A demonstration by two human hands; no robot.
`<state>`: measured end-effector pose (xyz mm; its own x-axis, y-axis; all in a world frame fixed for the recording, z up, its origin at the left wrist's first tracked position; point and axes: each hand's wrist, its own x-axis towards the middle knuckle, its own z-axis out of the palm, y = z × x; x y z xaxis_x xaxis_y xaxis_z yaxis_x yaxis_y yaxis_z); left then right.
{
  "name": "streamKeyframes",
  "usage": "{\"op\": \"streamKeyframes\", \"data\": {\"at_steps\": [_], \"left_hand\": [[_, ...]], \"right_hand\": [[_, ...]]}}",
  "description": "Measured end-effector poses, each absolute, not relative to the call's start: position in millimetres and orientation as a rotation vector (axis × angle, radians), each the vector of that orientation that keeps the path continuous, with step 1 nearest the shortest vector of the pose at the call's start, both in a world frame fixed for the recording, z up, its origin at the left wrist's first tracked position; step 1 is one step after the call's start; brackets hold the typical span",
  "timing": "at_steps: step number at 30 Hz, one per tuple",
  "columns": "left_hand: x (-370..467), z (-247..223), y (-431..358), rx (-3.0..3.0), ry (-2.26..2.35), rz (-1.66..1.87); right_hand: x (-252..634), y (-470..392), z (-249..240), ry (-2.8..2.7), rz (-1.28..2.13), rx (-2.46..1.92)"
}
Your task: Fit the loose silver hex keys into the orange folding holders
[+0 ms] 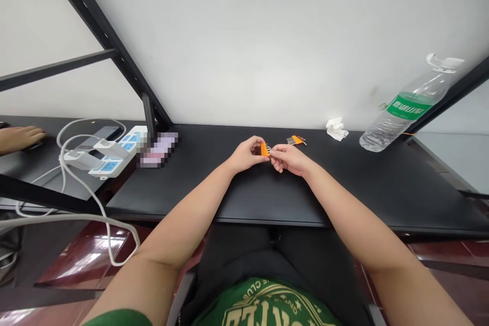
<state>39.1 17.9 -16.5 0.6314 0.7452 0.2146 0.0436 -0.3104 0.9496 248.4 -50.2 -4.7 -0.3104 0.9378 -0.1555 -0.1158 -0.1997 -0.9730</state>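
Note:
Near the middle of the black table (263,198), my left hand (246,155) pinches an orange piece (265,150) with several thin metallic prongs along its right side. My right hand (289,158) is closed at the prong side of that piece, its thumb and fingers pressed together. The fingers hide part of the prongs and whatever lies between them. Just behind my right hand, a second orange piece (297,140) with similar thin prongs lies on the table.
A crumpled white tissue (336,129) and a large clear bottle (407,107) stand at the back right. On the left are a pixelated item (159,150), a power strip (118,153) with white cables, black frame bars and another person's hand (23,138).

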Motion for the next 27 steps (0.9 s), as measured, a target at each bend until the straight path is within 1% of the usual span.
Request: {"op": "streamKeyframes", "data": {"at_steps": [5, 8, 12, 16, 21, 27], "left_hand": [[38.6, -11.6, 11.0, 1.81, 0.612, 0.77], [38.6, -4.5, 5.2, 2.019, 0.636, 0.77], [37.7, 3.4, 1.6, 2.207, 0.666, 0.742], [35.9, 4.9, 2.0, 2.244, 0.661, 0.692], [37.0, 0.4, 3.9, 2.242, 0.731, 0.645], [40.1, -1.9, 5.3, 2.292, 0.8, 0.622]], "right_hand": [[252.6, -49.8, -7.6, -1.166, 1.73, -0.971], [257.5, -48.0, -10.5, -1.138, 1.812, -0.958], [259.1, -46.2, -12.2, -1.148, 1.813, -1.006], [253.1, -48.7, -6.1, -1.145, 1.734, -1.061], [245.9, -53.0, 2.0, -1.166, 1.527, -1.144], [246.9, -50.0, -7.0, -1.353, 1.384, -1.143]]}}
